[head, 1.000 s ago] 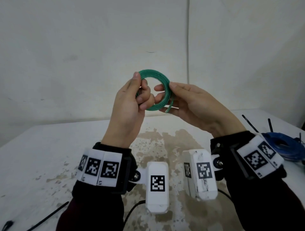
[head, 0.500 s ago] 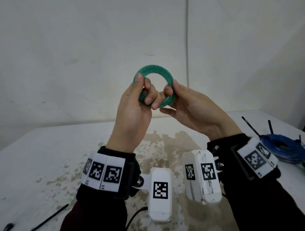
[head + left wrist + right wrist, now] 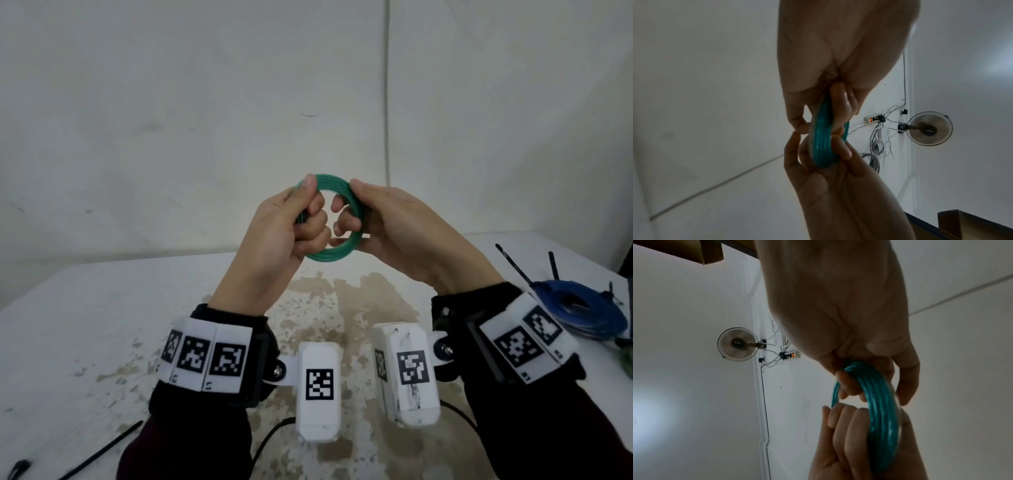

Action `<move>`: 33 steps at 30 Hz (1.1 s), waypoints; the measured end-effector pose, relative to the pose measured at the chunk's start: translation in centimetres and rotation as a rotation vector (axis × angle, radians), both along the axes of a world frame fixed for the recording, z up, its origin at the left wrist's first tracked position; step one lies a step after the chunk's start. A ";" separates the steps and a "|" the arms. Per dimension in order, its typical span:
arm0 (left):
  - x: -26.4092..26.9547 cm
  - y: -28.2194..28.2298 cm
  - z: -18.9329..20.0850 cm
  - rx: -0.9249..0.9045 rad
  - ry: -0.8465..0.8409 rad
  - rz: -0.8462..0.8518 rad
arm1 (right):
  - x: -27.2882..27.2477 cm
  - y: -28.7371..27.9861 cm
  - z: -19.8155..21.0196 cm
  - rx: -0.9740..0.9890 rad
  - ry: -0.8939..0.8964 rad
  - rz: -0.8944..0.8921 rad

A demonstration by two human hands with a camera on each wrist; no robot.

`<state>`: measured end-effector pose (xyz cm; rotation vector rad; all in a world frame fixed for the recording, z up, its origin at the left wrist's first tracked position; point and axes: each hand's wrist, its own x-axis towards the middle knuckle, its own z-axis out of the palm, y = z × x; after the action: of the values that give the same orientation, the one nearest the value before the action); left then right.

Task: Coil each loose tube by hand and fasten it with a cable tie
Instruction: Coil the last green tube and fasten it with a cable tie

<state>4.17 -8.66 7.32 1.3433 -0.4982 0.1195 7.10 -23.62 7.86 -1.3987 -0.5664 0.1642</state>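
A green tube wound into a small tight coil (image 3: 331, 255) is held up in the air above the table, between both hands. My left hand (image 3: 301, 219) grips the coil's left side, fingers curled through the ring and thumb on its top edge. My right hand (image 3: 356, 212) grips the right side with the thumb on the outer face and fingers hooked through the middle. The left wrist view shows the coil (image 3: 823, 142) edge-on, pinched from both sides. In the right wrist view the coil (image 3: 879, 410) runs between the two hands. No cable tie is seen on the coil.
A blue coiled tube (image 3: 582, 308) with black cable ties (image 3: 513, 262) sticking up lies on the white, stained table (image 3: 85, 325) at the right. A loose black cable tie (image 3: 102, 452) lies at the front left. A white wall stands behind.
Both hands have come down a little with the coil. The right thumb has shifted up onto the coil's upper right, and the loose tube end that hung below a second ago is gone from sight.
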 end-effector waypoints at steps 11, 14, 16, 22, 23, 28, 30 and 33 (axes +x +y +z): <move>-6.0 6.5 -1.6 0.198 0.242 0.125 | -3.0 5.8 -3.3 -0.002 0.189 0.083; -8.3 11.3 -2.4 0.555 0.260 0.441 | -4.6 7.8 -4.3 -0.024 0.279 0.107; -10.0 14.6 -3.2 0.982 0.257 0.552 | -5.6 9.3 -5.1 -0.052 0.332 0.129; -12.1 20.0 -7.1 1.760 0.538 0.458 | -8.3 13.8 -6.7 -0.113 0.402 0.262; -12.2 20.2 -7.5 1.788 0.555 0.443 | -8.6 14.3 -6.8 -0.112 0.418 0.282; -12.2 20.0 -7.8 1.825 0.629 0.376 | -9.6 15.4 -7.0 -0.122 0.446 0.330; -12.0 19.9 -7.9 1.840 0.648 0.374 | -9.5 15.3 -7.2 -0.093 0.467 0.348; -11.4 19.9 -8.1 1.825 0.660 0.362 | -9.2 15.0 -7.2 -0.046 0.491 0.353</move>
<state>-7.26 11.20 -0.78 3.0560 0.4293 -0.6373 -2.10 -8.62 0.62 -1.2320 -0.3924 0.7855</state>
